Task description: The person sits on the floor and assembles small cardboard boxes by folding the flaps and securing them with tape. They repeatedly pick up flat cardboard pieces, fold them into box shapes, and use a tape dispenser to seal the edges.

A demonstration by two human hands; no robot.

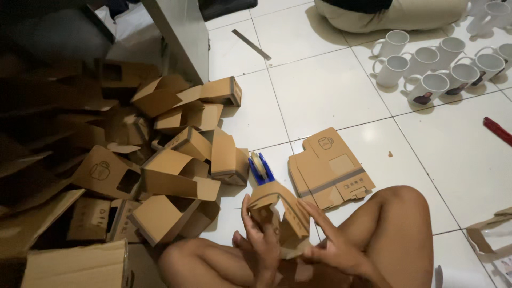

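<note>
Both hands grip a small brown cardboard box [278,212] with a cut-out window, half folded into shape, low in the middle of the view above my bare knees. My left hand [260,240] clasps its left side with the fingers curled around the edge. Against its right side and bottom flap presses my right hand [328,245], fingers spread. Just beyond the box, a blue tape dispenser [261,168] stands on the white tiled floor. A stack of flat unfolded box blanks [329,169] lies to the right of the dispenser.
A heap of folded cardboard boxes [160,154] fills the left side. Several white mugs [426,69] stand on the floor at the back right, near another person's legs [394,13]. A metal ruler [250,44] lies at the back, a red tool [497,130] at the right edge.
</note>
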